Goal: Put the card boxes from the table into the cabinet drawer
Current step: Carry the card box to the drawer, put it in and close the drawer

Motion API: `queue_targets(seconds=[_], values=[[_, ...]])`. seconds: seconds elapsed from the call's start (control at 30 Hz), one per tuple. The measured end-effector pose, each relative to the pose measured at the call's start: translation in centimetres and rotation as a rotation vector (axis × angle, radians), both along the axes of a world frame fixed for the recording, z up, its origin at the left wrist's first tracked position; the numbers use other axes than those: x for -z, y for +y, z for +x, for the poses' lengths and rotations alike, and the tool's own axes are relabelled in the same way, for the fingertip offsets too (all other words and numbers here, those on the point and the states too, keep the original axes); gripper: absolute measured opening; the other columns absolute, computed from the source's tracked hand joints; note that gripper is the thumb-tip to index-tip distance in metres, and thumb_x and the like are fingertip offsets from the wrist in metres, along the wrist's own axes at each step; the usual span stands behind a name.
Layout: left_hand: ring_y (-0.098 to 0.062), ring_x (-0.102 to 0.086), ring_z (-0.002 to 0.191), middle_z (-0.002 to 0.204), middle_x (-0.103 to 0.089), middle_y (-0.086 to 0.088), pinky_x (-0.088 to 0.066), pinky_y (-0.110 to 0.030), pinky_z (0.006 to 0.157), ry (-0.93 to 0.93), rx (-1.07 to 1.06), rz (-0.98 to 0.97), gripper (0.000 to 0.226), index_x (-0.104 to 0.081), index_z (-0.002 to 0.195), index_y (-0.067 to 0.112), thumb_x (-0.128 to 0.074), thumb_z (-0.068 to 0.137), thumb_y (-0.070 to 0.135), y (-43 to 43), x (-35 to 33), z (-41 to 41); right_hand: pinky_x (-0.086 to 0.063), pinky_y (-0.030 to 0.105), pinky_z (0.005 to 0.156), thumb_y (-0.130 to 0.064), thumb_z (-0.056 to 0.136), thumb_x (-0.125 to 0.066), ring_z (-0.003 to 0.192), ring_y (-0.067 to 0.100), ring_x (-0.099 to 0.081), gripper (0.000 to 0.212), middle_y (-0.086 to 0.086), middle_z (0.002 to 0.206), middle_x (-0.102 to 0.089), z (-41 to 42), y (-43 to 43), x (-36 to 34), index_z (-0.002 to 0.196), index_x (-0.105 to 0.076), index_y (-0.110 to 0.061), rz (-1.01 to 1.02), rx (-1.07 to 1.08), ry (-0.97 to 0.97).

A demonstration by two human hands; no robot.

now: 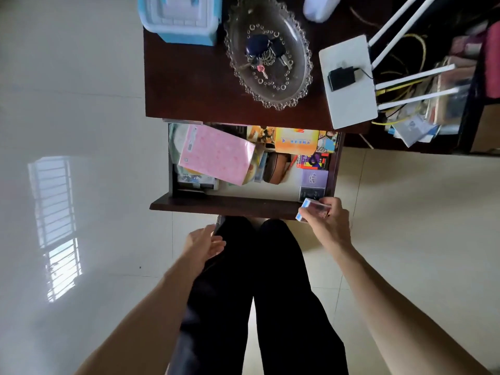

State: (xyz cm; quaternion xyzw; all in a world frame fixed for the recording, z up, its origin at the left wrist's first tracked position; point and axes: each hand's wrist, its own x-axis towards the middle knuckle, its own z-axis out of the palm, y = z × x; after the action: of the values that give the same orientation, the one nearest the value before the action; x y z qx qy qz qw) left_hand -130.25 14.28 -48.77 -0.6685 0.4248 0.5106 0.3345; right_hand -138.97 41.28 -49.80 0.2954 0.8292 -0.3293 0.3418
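Card box [313, 209] with blue ends sits pinched in the right hand [326, 221], right over the open drawer's [227, 205] front edge at its right corner. Left hand [204, 243] hangs loose by the thigh, fingers relaxed, holding nothing.

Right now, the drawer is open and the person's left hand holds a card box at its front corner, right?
Not quite: the head view shows the right hand gripping the card box at the front corner of the open drawer; the left hand is open and holds nothing.
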Motion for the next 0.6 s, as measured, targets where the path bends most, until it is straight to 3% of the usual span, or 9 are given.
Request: queue_targets(seconds=[0.1, 0.17, 0.23, 0.3, 0.43, 0.6], values=[[-0.025, -0.067, 0.071, 0.091, -0.068, -0.018, -0.059, -0.030, 0.058, 0.009, -0.091, -0.007, 0.028, -0.058, 0.107, 0.005, -0.059, 0.097, 0.031, -0.4, 4.9, -1.1, -0.051, 0.027, 0.070, -0.038, 0.074, -0.084, 0.107, 0.026, -0.060, 0.056, 0.012, 0.118, -0.063, -0.3, -0.2, 5.1, 0.117, -0.056, -0.017, 0.044, -0.064, 0.015], [-0.026, -0.068, 0.074, 0.096, -0.071, -0.019, -0.056, -0.031, 0.062, 0.009, -0.116, -0.010, 0.032, -0.061, 0.108, 0.006, -0.058, 0.096, 0.035, -0.6, 7.4, -1.4, -0.050, 0.026, 0.065, -0.038, 0.074, -0.084, 0.104, 0.024, -0.055, 0.059, 0.015, 0.121, -0.055, -0.5, -0.5, 7.5, 0.120, -0.053, -0.018, 0.080, -0.101, -0.007], [-0.026, -0.068, 0.074, 0.099, -0.072, -0.023, -0.056, -0.029, 0.062, 0.001, -0.119, -0.039, 0.036, -0.062, 0.109, 0.002, -0.057, 0.097, 0.036, -0.4, 9.2, -1.4, -0.056, 0.033, 0.069, -0.038, 0.074, -0.084, 0.100, 0.028, -0.057, 0.061, 0.016, 0.123, -0.048, -0.6, -0.8, 9.1, 0.121, -0.051, -0.017, 0.144, -0.162, -0.036], [-0.025, -0.070, 0.070, 0.091, -0.073, -0.024, -0.059, -0.027, 0.056, -0.001, -0.136, -0.077, 0.039, -0.061, 0.110, -0.003, -0.057, 0.098, 0.033, -0.1, 10.5, -1.1, -0.059, 0.042, 0.077, -0.037, 0.074, -0.084, 0.099, 0.033, -0.061, 0.061, 0.016, 0.125, -0.044, -0.5, -0.9, 10.2, 0.121, -0.050, -0.017, 0.205, -0.207, -0.052], [-0.019, -0.072, 0.060, 0.058, -0.074, -0.010, -0.057, -0.022, 0.047, 0.014, -0.132, -0.083, 0.040, -0.059, 0.107, -0.006, -0.056, 0.098, 0.033, -0.2, 11.4, -0.6, -0.058, 0.043, 0.079, -0.035, 0.075, -0.081, 0.097, 0.039, -0.064, 0.059, 0.016, 0.125, -0.043, -0.3, -0.6, 11.7, 0.121, -0.050, -0.015, 0.266, -0.277, -0.075], [-0.016, -0.074, 0.056, 0.065, -0.075, -0.011, -0.056, -0.021, 0.046, 0.011, -0.115, -0.066, 0.038, -0.058, 0.111, -0.005, -0.058, 0.098, 0.031, -0.7, 11.5, -0.8, -0.055, 0.047, 0.088, -0.047, 0.077, -0.078, 0.110, 0.038, -0.057, 0.059, 0.018, 0.126, -0.045, -0.5, -0.2, 13.4, 0.119, -0.052, -0.014, 0.426, -0.446, -0.068]])
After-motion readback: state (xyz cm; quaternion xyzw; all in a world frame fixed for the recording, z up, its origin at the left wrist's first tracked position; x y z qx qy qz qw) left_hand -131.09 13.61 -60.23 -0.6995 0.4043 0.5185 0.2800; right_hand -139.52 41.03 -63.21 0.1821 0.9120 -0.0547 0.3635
